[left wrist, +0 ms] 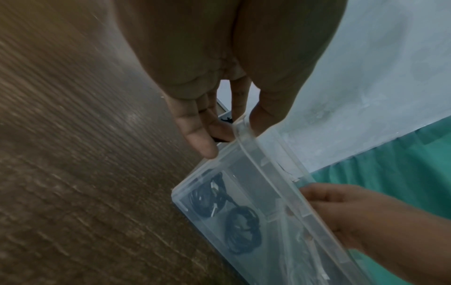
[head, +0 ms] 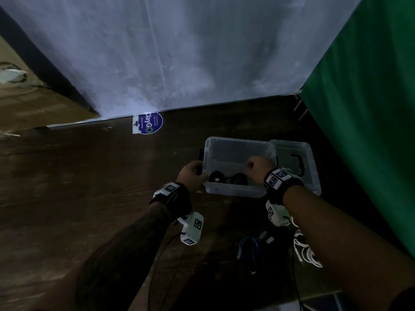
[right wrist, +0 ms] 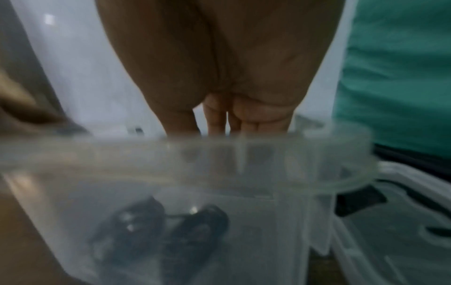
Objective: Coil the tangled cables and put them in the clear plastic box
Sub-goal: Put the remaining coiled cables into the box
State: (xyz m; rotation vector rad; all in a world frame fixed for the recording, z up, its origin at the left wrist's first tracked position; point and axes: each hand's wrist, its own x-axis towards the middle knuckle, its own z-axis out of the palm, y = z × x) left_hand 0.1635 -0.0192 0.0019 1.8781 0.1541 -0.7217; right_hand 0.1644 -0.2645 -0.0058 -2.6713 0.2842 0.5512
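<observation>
The clear plastic box point(head: 233, 192) stands on the dark wooden table, and both hands hold it. My left hand point(head: 192, 173) grips its left end, thumb over the rim point(left wrist: 268, 173) and fingers outside by a black latch. My right hand point(head: 258, 166) curls its fingers over the right part of the rim point(right wrist: 171, 154). Two black coiled cables point(head: 216, 177) point(head: 239, 178) lie side by side on the box floor, joined by a short strand. They show through the wall in the wrist views point(left wrist: 207, 194) point(right wrist: 195, 231). The right wrist view is blurred.
The clear lid point(head: 289, 149) with a black handle lies just right of the box. A blue cable point(head: 249, 245) and a white cable point(head: 307, 252) lie loose near the front right. Green cloth point(head: 370, 108) hangs on the right, a white wall behind, cardboard point(head: 33, 104) far left.
</observation>
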